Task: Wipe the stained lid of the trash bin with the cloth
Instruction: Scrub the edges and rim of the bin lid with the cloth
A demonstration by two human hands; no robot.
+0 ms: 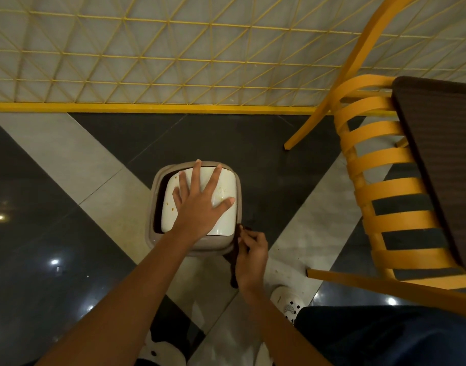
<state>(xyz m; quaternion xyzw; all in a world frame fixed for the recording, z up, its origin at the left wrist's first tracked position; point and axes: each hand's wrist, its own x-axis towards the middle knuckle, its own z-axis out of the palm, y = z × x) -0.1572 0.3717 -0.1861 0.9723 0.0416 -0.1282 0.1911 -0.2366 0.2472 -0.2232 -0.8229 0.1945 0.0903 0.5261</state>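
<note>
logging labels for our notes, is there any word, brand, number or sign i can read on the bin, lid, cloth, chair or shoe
No readable text in view.
The beige plastic trash bin, its white stained lid, the dark cloth and the yellow slatted chair bear no word, brand, number or sign.
A small mark on the white shoe is too blurred to read.

The lid [168, 207] looks like smooth white plastic with a faint sheen, speckled brown. The bin [213, 246] around it is matt beige plastic. At its five o'clock hangs a dark, soft cloth [234, 260]. The floor [41, 233] tiles gleam, polished.
</note>
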